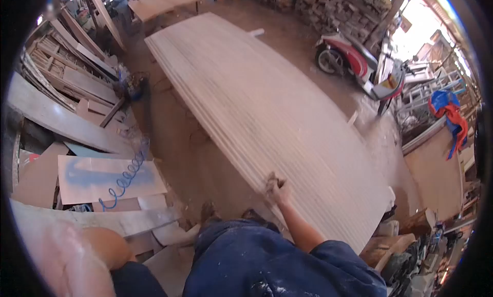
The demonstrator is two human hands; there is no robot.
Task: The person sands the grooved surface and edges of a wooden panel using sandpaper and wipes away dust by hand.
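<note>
A large pale panel with long parallel grooves [257, 102] stretches across the middle of the head view, away from my body. My right hand [278, 190] is at the panel's near left edge, on its grooved part. Its fingers are curled; a small dark patch shows at them, but I cannot make out what they hold. My left hand [69, 263] is raised close to the camera at the lower left, blurred, with its fingers not distinct.
Boards [61, 112] are stacked on the left, with a blue coiled hose [123, 183] over a blue-stained sheet [77, 176]. A red motorbike [354, 61] stands beyond the panel. Wood piles [334, 9] line the back, near another table [164, 2]. Timber pieces [387, 248] lie at lower right.
</note>
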